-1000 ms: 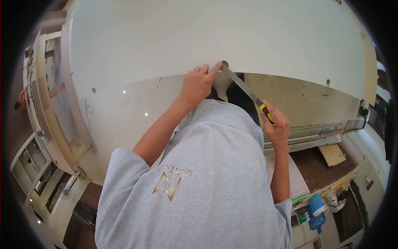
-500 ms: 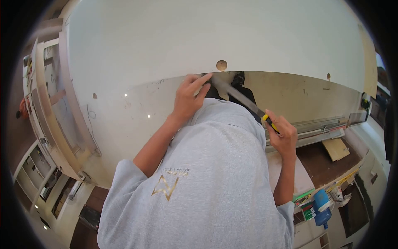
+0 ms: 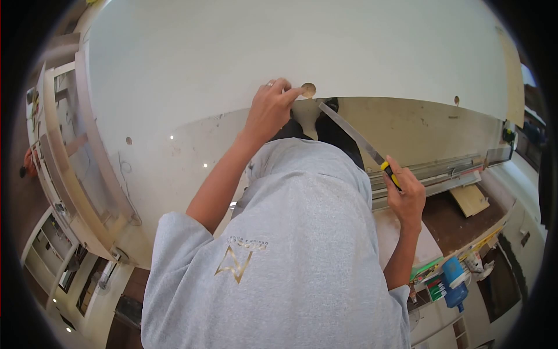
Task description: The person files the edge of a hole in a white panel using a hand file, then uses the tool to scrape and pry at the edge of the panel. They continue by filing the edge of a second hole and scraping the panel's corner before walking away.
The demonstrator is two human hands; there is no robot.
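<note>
My right hand (image 3: 406, 193) is wrapped round the black and yellow handle of a metal file (image 3: 354, 135). The file slants up and to the left, its tip just below the near edge of a large white panel (image 3: 378, 52) and apart from it. At that edge is my left hand (image 3: 272, 107), with a ring on one finger. Its forefinger reaches to the rim of a round hole (image 3: 308, 89) in the panel, and the other fingers are bent. Nothing shows in the left hand. Smaller holes mark the panel's right and left parts.
Metal profiles (image 3: 442, 171) lie to the right, beyond a floor littered with small bits. Lower right are a blue water bottle (image 3: 457, 298) and a wooden offcut (image 3: 469, 200) on a brown board. A wooden frame (image 3: 70, 157) stands at the left.
My left hand has moved up from below the panel edge to beside the round hole. The file, still in my right hand, has drawn back slightly to the right, away from the left fingers.
</note>
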